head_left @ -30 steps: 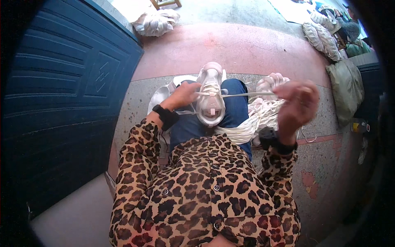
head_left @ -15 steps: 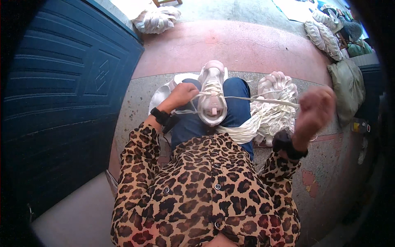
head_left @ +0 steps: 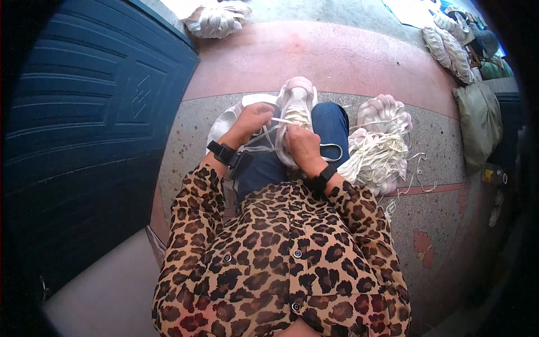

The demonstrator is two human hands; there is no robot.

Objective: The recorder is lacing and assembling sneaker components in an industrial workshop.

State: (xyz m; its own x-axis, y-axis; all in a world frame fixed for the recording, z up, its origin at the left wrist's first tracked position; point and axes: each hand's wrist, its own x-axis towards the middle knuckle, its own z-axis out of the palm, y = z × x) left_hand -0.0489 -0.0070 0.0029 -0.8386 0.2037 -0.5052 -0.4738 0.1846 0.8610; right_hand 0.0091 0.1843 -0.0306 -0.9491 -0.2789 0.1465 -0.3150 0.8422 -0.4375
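A white and pale pink sneaker (head_left: 299,90) rests between my knees, toe pointing away from me. My left hand (head_left: 252,121) is closed beside its left side, pinching a white shoelace (head_left: 282,120) that runs taut to the lacing. Over the shoe's tongue and opening lies my right hand (head_left: 304,147), its fingers closed at the lacing and partly hidden. A loop of lace (head_left: 340,150) curves out on the right of that hand. Loose lace also droops between my left wrist and the shoe.
On the right, a heap of loose white laces (head_left: 373,154) lies by a cluster of pink-white shoes (head_left: 387,114). White material (head_left: 224,124) sits left of my knee. A blue door (head_left: 95,112) borders the left. Farther off are a white bundle (head_left: 218,19) and a pale sack (head_left: 479,123).
My right hand has come from far right back to the shoe, so the lace stretched out there is now a slack loop. My left hand has risen slightly, still on the lace.
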